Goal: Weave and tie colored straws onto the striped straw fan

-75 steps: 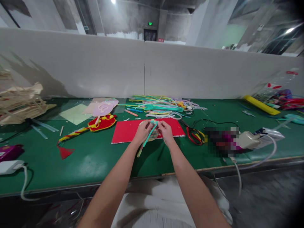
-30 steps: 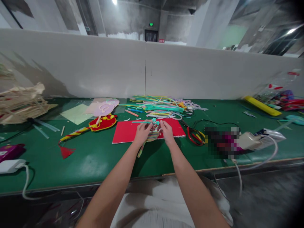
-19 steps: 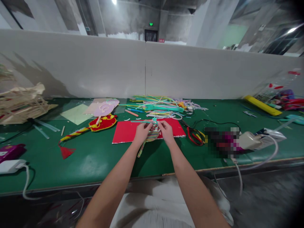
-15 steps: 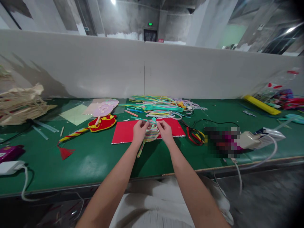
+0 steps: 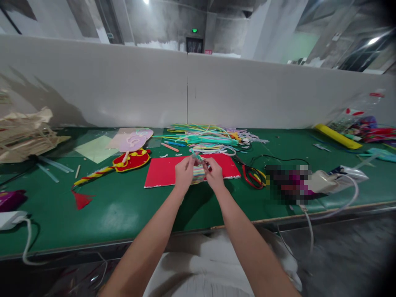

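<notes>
One teal strip, earlier jutting leftward, sat between left hand and right hand, both curled nearly closed, pinching it, striped piece below.

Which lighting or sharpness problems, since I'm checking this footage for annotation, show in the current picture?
Head view: pale glare on the green table; head view: a dark shadow on the partition, by the pale structure at far left; head view: edges stretched, right-hand corners darkened; head view: the turquoise piece at the hands too soft for fine detail.
</notes>
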`<state>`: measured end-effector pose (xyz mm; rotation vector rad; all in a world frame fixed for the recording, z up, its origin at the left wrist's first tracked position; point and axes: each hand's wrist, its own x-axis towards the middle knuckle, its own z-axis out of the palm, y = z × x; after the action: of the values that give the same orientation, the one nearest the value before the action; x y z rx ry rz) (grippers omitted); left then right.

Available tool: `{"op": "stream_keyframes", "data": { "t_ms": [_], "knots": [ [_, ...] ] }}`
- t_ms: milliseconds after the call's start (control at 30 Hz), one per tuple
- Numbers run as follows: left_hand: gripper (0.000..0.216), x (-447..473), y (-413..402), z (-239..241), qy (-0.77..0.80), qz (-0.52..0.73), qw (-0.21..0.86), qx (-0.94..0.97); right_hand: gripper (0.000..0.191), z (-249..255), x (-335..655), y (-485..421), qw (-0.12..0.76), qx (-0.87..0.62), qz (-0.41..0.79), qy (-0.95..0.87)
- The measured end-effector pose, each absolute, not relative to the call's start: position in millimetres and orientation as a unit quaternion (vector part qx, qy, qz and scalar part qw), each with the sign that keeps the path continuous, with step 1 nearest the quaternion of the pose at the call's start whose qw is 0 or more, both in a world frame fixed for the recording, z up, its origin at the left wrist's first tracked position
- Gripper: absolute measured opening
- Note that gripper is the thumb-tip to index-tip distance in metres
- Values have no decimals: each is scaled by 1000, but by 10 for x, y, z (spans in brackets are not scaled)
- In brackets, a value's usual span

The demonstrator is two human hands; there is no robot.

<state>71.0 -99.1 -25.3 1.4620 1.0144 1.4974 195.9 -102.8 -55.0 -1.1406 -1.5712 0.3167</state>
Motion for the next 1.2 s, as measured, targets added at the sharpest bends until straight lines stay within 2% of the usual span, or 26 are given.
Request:
{"op": "stream_keyframes", "data": {
  "t_ms": [67,200,367,533,633,867,1033,1133,1200],
  "knots": [
    [41,704,-942,-244,372,604,515,481,25,-564,1959,-1025,553,-489,87,-669],
    [16,584,-853,-216,380,554,688,273,24,-593,1940,-1010,555,-483,29,-677],
    [14,481,-917,-112,332,477,805,121,23,-606,1931,-1001,559,-465,-6,-687],
    [15,631,-1094,-8,320,492,808,41,25,-601,1949,-1003,573,-463,-5,-677],
    [18,723,-1184,19,282,460,842,-1,24,-606,1971,-994,587,-468,-16,-661],
    [27,756,-1214,110,237,409,875,106,25,-597,1980,-1000,600,-472,-27,-645],
    [21,919,-1228,135,275,497,804,175,26,-551,1911,-1051,598,-452,15,-662],
    [13,1040,-1246,22,345,544,726,240,24,-523,1895,-1066,617,-445,57,-647],
    [19,1066,-1240,-83,405,560,659,296,23,-512,1902,-1056,623,-444,79,-639]
  ]
}}
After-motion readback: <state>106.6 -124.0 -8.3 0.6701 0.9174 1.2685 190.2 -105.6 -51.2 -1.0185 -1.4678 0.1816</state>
